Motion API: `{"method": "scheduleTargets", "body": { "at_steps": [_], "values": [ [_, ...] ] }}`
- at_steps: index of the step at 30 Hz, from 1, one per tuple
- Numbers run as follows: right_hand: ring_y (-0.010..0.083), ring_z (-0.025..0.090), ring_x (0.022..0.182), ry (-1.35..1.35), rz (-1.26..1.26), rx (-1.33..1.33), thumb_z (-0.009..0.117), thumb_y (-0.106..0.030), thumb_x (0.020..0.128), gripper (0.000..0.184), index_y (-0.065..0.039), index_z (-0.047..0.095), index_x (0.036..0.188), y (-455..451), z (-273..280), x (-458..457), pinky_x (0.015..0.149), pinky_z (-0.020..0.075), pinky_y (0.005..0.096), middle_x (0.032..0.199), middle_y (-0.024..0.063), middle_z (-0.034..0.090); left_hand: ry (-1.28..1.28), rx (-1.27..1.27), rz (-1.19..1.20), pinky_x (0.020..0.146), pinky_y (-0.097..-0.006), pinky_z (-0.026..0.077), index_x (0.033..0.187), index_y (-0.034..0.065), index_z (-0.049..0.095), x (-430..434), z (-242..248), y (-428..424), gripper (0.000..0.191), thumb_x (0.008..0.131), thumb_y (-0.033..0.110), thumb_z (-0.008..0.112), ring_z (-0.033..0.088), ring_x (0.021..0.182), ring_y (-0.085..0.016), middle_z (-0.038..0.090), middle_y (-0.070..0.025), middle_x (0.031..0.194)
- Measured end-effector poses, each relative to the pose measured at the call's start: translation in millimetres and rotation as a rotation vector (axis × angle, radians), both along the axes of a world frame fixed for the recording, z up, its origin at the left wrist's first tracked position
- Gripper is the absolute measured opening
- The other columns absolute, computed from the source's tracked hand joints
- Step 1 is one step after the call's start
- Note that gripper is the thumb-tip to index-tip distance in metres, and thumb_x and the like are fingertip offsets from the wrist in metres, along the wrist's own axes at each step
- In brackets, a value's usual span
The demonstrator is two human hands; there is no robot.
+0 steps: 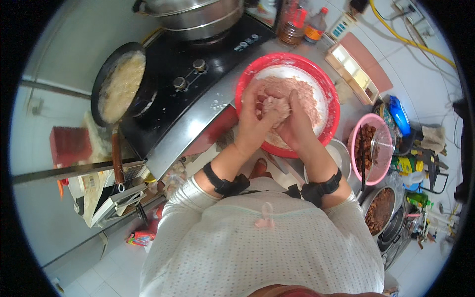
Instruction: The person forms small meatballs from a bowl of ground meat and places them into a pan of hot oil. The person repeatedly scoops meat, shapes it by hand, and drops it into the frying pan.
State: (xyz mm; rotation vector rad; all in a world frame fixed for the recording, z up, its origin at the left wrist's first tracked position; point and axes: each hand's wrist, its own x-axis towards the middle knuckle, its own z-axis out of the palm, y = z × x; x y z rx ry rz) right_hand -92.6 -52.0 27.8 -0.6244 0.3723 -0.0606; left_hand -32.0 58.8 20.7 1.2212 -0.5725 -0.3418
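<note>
My left hand [253, 115] and my right hand [298, 124] are cupped together above a red plastic basin [333, 107]. Between them they hold a clump of raw, flour-coated meat [277, 107], its lower side hidden by my fingers and palms. More pale pink floured meat pieces [307, 97] lie loose in the basin, with white flour [322, 95] around them. Smears of flour mark the basin's inner rim. Both thumbs point away from me, along the sides of the clump.
At left, a wok [97, 92] of bubbling oil sits on the black gas stove [167, 100], its wooden handle [117, 156] projecting towards me. A steel pot [200, 22] stands behind. Rightward are a spice box [352, 74], a pink basket [387, 163] of browned pieces and a steel bowl [343, 157].
</note>
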Motion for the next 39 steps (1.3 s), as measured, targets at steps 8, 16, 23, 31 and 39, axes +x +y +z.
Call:
{"method": "scheduleTargets", "body": {
  "at_steps": [8,16,23,31,39],
  "values": [
    [0.0206,0.046,0.127,-0.146,0.037,-0.402,0.041,-0.033,0.104,0.047,-0.001,0.043,0.139,102,36,50,0.109,0.0350,0.0346,0.138,0.0127,0.048,0.864,-0.523,0.065,0.081,-0.0256,0.051,0.103,0.0088,0.059,50,-11,85,0.013,0.092,0.010,0.065,0.062,0.094,-0.013,0.064,-0.0018,0.100],
    [0.0130,0.055,0.110,-0.065,0.196,-0.426,0.055,-0.027,0.100,0.039,-0.004,0.049,0.131,210,28,113,0.096,0.0437,0.0305,0.122,0.0059,0.058,-0.317,0.243,0.469,0.104,-0.0489,0.037,0.116,0.0044,0.053,87,10,202,0.047,0.074,0.011,0.072,0.048,0.124,-0.035,0.049,-0.0178,0.132],
    [0.0203,0.065,0.091,-0.149,-0.053,-0.386,0.055,-0.023,0.099,0.026,-0.005,0.058,0.116,239,30,142,0.080,0.0545,0.0339,0.107,0.0112,0.065,-0.570,0.513,0.490,0.113,-0.0489,0.027,0.134,0.0059,0.048,97,11,276,0.064,0.071,0.002,0.061,0.027,0.139,-0.044,0.030,-0.0217,0.149],
    [0.0225,0.061,0.104,-0.724,0.128,-1.085,0.058,-0.018,0.095,0.024,-0.001,0.061,0.111,259,37,162,0.088,0.0509,0.0373,0.117,0.0139,0.063,-0.723,1.018,0.424,0.113,-0.0597,0.019,0.125,0.0102,0.059,99,3,288,0.051,0.074,0.009,0.064,0.024,0.140,-0.045,0.034,-0.0183,0.146],
    [0.0215,0.060,0.107,-0.300,0.400,-0.459,0.042,-0.038,0.104,0.046,-0.001,0.051,0.130,241,54,174,0.093,0.0485,0.0356,0.120,0.0144,0.061,0.745,-0.743,-0.095,0.104,-0.0415,0.040,0.120,0.0131,0.057,120,6,282,0.033,0.097,0.037,0.055,0.049,0.125,-0.027,0.052,-0.0108,0.133]
  ]
}}
